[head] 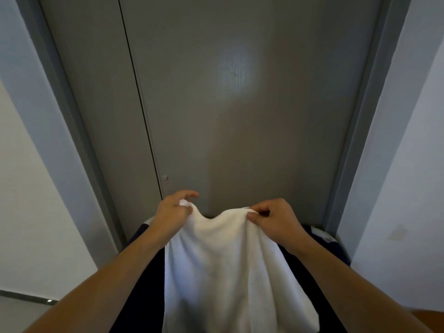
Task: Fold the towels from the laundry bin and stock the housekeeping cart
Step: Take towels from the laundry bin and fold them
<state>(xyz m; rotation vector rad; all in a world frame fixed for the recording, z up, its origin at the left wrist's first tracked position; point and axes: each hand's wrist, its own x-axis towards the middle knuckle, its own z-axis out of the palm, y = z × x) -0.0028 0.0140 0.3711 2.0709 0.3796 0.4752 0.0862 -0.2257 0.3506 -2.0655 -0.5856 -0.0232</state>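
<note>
Against grey door (pixel 240 116), pale walls (pixel 36 212) either side.
Left hand (pixel 171 210) and right hand (pixel 276 217) each pinched white towel (pixel 228 272) top edge; dark bin (pixel 336 248) below.

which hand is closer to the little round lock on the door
Left. The left hand, pinching the towel corner, sits just below and right of the lock; the right hand holds the other corner farther right.

no readable text, label, brand, number or sign anywhere in view; none on the grey door (pixel 240 104), none on the white towel (pixel 223 272), none on the pale walls (pixel 408 164)
</note>
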